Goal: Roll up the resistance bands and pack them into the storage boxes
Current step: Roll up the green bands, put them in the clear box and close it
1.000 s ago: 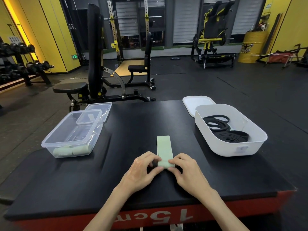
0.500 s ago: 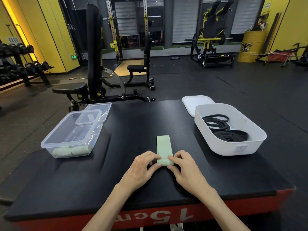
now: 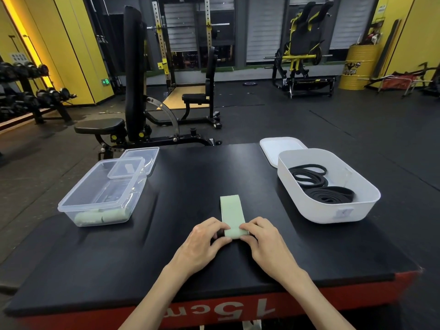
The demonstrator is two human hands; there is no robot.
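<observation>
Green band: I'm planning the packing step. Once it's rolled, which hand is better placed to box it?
Probably the left hand: the clear box already holding green rolls sits on its side. The white bin by the right hand holds black bands. Both pinch the green band.

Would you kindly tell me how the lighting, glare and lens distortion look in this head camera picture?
Head view: wide-angle bending tilts the yellow wall panels at the edges; an orange light strip glows at upper left; the green band, the left hand and the right hand are sharp; the clear box catches pale glare, so the green rolls inside look hazy.
</observation>
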